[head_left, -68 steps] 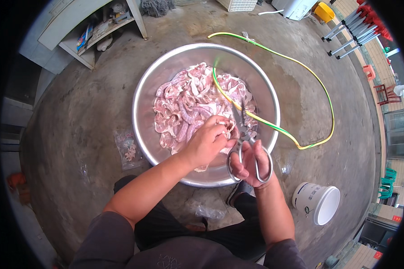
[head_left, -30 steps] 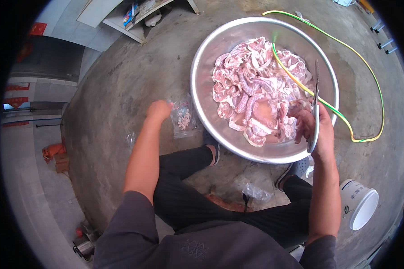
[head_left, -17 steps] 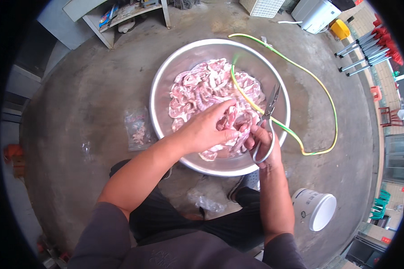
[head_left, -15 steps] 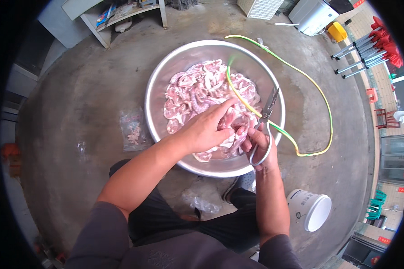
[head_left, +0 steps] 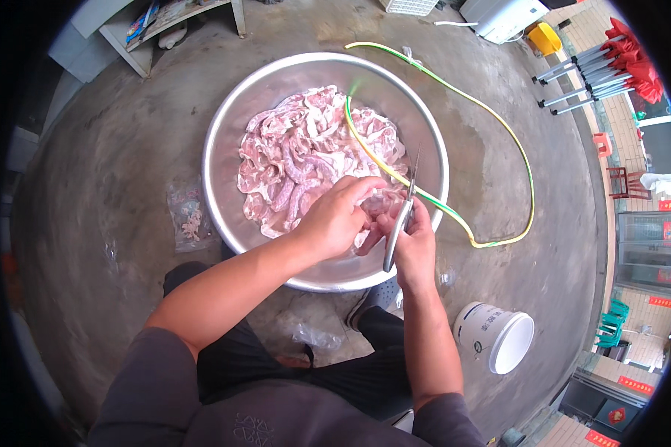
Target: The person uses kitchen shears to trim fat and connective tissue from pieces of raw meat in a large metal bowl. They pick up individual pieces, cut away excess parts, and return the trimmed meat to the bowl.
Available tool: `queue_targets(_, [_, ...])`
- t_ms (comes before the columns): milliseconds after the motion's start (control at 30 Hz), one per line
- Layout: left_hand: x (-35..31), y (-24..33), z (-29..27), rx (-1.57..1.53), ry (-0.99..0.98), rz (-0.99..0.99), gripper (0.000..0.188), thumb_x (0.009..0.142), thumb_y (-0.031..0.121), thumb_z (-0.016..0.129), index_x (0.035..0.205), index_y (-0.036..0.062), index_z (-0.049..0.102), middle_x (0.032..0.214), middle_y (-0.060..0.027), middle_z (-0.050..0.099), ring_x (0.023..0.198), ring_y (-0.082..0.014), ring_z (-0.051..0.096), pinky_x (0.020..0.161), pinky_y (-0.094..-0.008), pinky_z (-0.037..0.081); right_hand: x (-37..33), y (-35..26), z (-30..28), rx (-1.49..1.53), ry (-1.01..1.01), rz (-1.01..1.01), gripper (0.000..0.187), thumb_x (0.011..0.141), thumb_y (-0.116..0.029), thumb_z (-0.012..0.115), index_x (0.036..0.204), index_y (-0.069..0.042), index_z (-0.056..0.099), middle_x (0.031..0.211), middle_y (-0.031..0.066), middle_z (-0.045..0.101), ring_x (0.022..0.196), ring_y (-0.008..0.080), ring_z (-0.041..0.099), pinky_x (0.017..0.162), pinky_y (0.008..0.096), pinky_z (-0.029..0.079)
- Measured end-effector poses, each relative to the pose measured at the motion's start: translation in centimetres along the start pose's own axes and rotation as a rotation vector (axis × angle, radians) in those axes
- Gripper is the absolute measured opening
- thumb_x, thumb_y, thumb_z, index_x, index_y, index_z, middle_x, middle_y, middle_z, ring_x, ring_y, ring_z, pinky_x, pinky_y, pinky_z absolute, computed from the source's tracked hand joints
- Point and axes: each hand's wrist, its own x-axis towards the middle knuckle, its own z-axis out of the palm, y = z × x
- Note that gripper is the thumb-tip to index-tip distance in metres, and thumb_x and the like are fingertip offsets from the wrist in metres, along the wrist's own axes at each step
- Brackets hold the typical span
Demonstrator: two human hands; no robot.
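A wide metal basin (head_left: pixel 213 182) on the floor in front of me holds a heap of raw pink meat (head_left: pixel 306 141), with long neck-like strips among the pieces. My left hand (head_left: pixel 334 217) reaches over the near part of the basin, its fingers bent round a piece of raw meat (head_left: pixel 380 203). Close beside it, my right hand (head_left: pixel 416 246) grips a pair of scissors (head_left: pixel 401 223), seen nearly edge-on with the tips pointing away from me. The right fingertips also seem to touch that meat; partly hidden by my hands, its exact shape does not show.
A yellow-green hose (head_left: pixel 508 130) curves over the right rim into the basin. White bucket (head_left: pixel 481 328) lies tilted at the right. Clear plastic bags (head_left: pixel 188 220) lie left of the basin and near my feet (head_left: pixel 313 334). A low shelf (head_left: pixel 183 26) stands far left.
My left fingers have gone from stretched out to bent round the meat. My right hand has turned the scissors from broadside to nearly edge-on. The whole view has shifted a little.
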Motion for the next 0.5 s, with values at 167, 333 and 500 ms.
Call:
queue_targets(167, [-0.1, -0.5, -0.2, 0.36, 0.062, 0.22, 0.045, 0.084, -0.012, 0.049, 0.123, 0.0059, 0.063, 0.127, -0.0169, 0.05, 0.097, -0.0259, 0.067, 0.082, -0.0387, 0.055, 0.9, -0.4, -1.0, 0.101, -0.025, 0.173, 0.033, 0.091, -0.002, 0.061, 0.122, 0.002, 0.053, 0.077, 0.0047, 0.063, 0.054, 0.0124, 0.058, 0.047, 0.0221, 0.041])
queue_targets(333, [-0.2, 0.6, -0.8, 0.341, 0.155, 0.175, 0.054, 0.083, 0.001, 0.062, 0.136, 0.0083, 0.053, 0.132, -0.0197, 0.05, 0.112, -0.0347, 0.061, 0.092, -0.0405, 0.051, 1.6, 0.0, -1.5, 0.381, -0.096, 0.237, 0.01, 0.088, -0.006, 0.06, 0.097, -0.001, 0.059, 0.063, 0.0012, 0.051, 0.05, 0.0097, 0.046, 0.046, 0.0244, 0.035])
queue_targets(500, [0.7, -1.2, -3.3, 0.373, 0.029, -0.152, 0.065, 0.082, 0.029, 0.075, 0.136, 0.0001, 0.052, 0.126, -0.0234, 0.057, 0.119, -0.0341, 0.058, 0.103, -0.0406, 0.045, 0.9, 0.5, -1.0, 0.375, -0.136, 0.254, 0.022, 0.086, -0.008, 0.062, 0.106, 0.001, 0.058, 0.077, 0.0054, 0.059, 0.054, 0.0078, 0.043, 0.048, 0.0234, 0.033])
